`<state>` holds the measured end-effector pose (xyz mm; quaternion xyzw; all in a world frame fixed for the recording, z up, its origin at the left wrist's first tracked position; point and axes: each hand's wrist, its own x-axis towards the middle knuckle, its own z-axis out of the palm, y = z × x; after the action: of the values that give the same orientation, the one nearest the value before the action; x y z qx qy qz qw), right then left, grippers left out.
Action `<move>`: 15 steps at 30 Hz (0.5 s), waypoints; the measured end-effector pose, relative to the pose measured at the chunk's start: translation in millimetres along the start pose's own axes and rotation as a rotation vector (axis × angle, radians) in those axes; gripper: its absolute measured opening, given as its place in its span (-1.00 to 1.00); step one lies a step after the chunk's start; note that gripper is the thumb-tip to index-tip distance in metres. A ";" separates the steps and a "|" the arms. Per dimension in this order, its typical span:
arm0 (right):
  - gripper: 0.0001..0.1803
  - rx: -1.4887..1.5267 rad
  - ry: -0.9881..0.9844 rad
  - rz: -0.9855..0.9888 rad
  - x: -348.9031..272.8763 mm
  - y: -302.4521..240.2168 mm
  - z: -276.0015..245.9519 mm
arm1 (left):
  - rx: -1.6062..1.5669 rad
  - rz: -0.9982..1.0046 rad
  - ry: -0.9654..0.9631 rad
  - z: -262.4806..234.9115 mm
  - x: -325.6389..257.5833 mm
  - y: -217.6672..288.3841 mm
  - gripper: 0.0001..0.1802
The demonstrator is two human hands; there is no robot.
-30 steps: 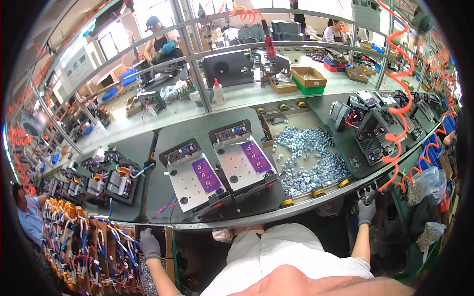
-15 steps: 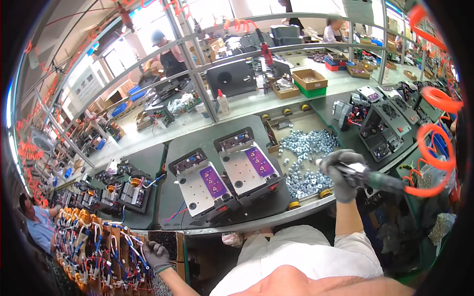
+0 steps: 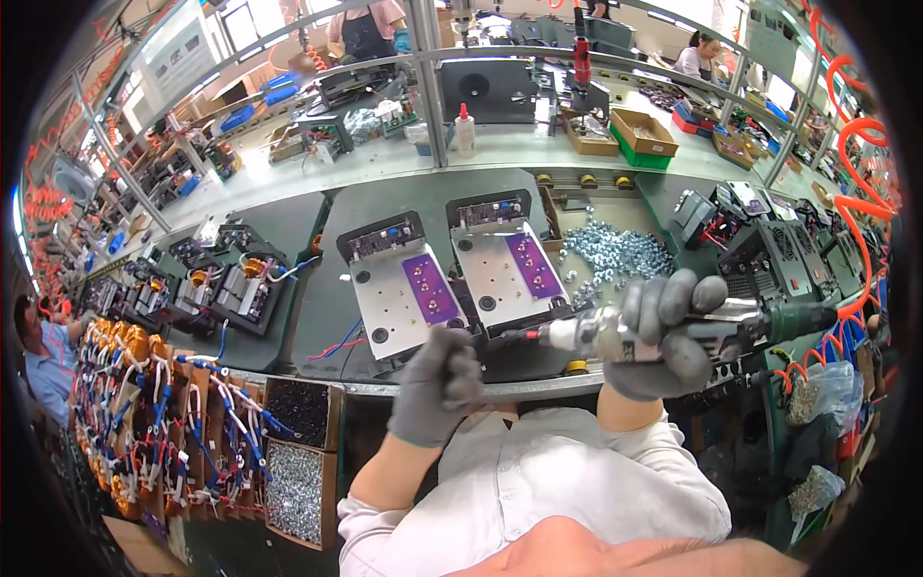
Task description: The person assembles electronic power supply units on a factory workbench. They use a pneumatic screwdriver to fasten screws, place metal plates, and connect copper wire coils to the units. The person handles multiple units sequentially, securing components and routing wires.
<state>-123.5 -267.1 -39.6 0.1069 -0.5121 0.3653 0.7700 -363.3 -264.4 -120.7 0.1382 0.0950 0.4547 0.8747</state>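
My right hand [image 3: 665, 332], in a grey glove, is wrapped round an air screwdriver [image 3: 598, 334] with an orange coiled hose at its rear end. The tool lies almost level, its bit pointing left toward my other hand. My left hand [image 3: 437, 389], gloved too, is closed just in front of the units; whatever its curled fingers hold is hidden. Beyond the hands sit two units with silver plates, the left unit [image 3: 389, 313] and the right unit [image 3: 488, 282]. A purple board [image 3: 430, 290] lies on the left plate and another purple board [image 3: 532, 267] on the right one.
Many loose metal fasteners [image 3: 615, 252] lie behind the screwdriver. At lower left stand wired orange coils [image 3: 115, 413], a box of black screws [image 3: 298, 409] and a box of silver screws [image 3: 295, 486]. More units [image 3: 252, 288] sit left; a metal post [image 3: 430, 96] rises behind.
My left hand has come from the screw boxes to the front of the units and is closed. My right hand has brought the screwdriver lower, its bit now pointing left. The view has shifted.
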 end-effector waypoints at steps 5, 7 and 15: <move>-0.65 -0.151 -0.053 -0.040 -9.2 -3.5 10.3 | 0.163 -0.058 -0.037 24.6 26.0 -25.0 -0.62; -0.65 -0.158 -0.051 -0.078 -11.3 -1.3 12.6 | 0.157 -0.072 -0.012 29.6 26.2 -27.9 -0.64; -0.69 -0.171 -0.173 -0.045 -10.6 9.1 7.5 | -0.108 -0.141 -0.077 12.8 31.6 -32.8 -0.64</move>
<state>-137.2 -269.5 -47.3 0.0838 -0.6034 0.2923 0.7371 -316.3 -258.4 -120.7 0.1014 0.0461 0.3906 0.9138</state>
